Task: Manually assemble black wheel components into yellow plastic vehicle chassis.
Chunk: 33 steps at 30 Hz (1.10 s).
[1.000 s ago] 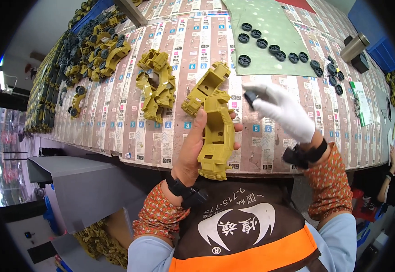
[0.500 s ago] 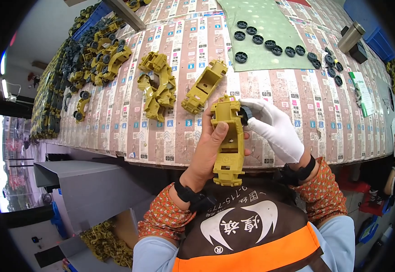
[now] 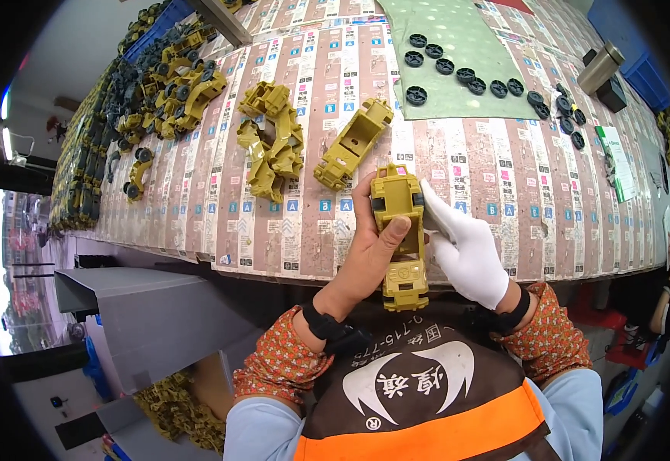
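Observation:
My left hand [image 3: 367,260], bare, is wrapped round a yellow plastic toy truck body [image 3: 407,270], its thumb laid across the top. The body points toward me, just over the table's front edge. Against its right side presses my right hand [image 3: 469,257] in a white glove, fingers close together along the upper part. Dark patches show at both upper sides of the body; any wheel under the gloved fingers is mostly hidden. Just beyond lies another yellow truck body [image 3: 353,146]. Left of that one sit several yellow truck parts [image 3: 273,146] in a cluster.
Several black wheels [image 3: 466,75] lie on a green cloth [image 3: 496,104] and to its right. A large heap of yellow and dark toy trucks [image 3: 174,100] covers the table's left. A metal flask [image 3: 602,65] and a green-white booklet [image 3: 616,161] are at right. A grey box [image 3: 150,315] stands below left.
The black wheel seen in my gloved fingers is no longer plainly visible. My right hand has closed in on the truck body's side, and the body has shifted slightly right.

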Tool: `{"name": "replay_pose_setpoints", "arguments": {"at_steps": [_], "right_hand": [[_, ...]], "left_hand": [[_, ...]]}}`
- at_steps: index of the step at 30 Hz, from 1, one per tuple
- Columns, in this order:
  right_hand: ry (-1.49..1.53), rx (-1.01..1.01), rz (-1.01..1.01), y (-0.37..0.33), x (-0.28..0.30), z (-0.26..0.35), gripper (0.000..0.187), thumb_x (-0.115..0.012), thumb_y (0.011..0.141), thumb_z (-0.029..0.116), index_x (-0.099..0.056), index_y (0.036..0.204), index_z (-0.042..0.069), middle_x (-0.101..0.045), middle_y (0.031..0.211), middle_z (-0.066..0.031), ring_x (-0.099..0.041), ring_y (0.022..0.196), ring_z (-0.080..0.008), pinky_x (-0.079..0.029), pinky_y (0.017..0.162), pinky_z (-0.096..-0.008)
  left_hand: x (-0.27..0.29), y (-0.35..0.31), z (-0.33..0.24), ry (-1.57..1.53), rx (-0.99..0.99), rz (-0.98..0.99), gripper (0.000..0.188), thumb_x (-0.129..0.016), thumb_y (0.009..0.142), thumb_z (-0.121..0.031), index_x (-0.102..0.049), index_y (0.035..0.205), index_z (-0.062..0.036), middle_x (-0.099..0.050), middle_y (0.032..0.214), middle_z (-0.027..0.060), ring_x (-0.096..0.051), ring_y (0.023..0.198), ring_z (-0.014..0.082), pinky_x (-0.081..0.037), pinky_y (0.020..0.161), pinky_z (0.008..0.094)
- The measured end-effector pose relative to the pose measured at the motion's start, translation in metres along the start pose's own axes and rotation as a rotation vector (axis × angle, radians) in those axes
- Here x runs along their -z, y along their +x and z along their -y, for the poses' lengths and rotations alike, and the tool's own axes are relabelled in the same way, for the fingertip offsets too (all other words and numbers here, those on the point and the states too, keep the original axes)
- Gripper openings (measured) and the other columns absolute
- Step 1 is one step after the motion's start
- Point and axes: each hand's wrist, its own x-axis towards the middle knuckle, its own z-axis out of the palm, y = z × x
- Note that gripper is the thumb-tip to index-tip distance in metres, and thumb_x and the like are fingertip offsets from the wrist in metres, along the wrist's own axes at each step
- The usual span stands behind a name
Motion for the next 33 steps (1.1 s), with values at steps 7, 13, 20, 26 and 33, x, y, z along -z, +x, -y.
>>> {"name": "replay_pose_setpoints", "arguments": {"at_steps": [7,13,20,26,33], "right_hand": [[0.004,0.121,0.0,0.032,0.008,-0.003,0.057,-0.049,0.082,-0.005,-0.06,0.138,-0.001,-0.072,0.098,-0.0282,-0.074,0.085,-0.0254,-0.055,0.084,-0.0309],[-0.715,0.144,-0.254,0.186,0.069,-0.041,0.025,-0.059,0.093,0.018,-0.077,0.105,0.006,-0.076,0.095,-0.0157,-0.074,0.089,-0.0303,-0.057,0.083,-0.0381],[-1.047,0.168,-0.095,0.243,0.059,-0.057,0.025,-0.067,0.087,0.022,-0.074,0.101,0.002,-0.07,0.105,-0.0267,-0.068,0.1,-0.0419,-0.055,0.088,-0.0481],[-0.894,0.187,-0.085,0.205,0.047,-0.048,0.023,-0.072,0.085,0.015,-0.063,0.101,0.001,-0.068,0.098,-0.0231,-0.067,0.095,-0.0431,-0.052,0.083,-0.0467],[0.178,-0.204,0.195,0.072,0.005,0.026,0.026,-0.067,0.096,0.006,-0.063,0.121,0.0,-0.071,0.097,-0.0083,-0.069,0.08,-0.0111,-0.057,0.068,-0.0261]], "left_hand": [[0.007,0.004,-0.014,-0.316,0.21,-0.001,0.07,-0.065,0.102,-0.034,-0.018,0.153,-0.0234,-0.048,0.137,0.0102,-0.063,0.107,0.0217,-0.061,0.085,0.0407],[0.01,0.01,-0.032,-0.461,0.258,-0.113,0.066,-0.068,0.1,-0.033,-0.025,0.15,-0.0252,-0.056,0.122,0.0087,-0.069,0.096,0.0262,-0.066,0.065,0.0459],[0.037,0.002,-0.04,-0.505,0.217,-0.18,0.047,-0.065,0.102,-0.027,-0.041,0.139,-0.0117,-0.059,0.119,0.0108,-0.069,0.104,0.0263,-0.067,0.074,0.0425],[0.042,0.01,-0.044,-0.539,0.062,-0.283,0.042,-0.066,0.101,-0.018,-0.042,0.135,-0.0097,-0.059,0.122,0.011,-0.069,0.105,0.0238,-0.066,0.079,0.0413],[0.036,0.013,-0.042,-0.536,-0.04,-0.355,0.035,-0.066,0.101,-0.021,-0.054,0.131,-0.0075,-0.066,0.113,0.0105,-0.07,0.104,0.0216,-0.065,0.086,0.0412]]}}
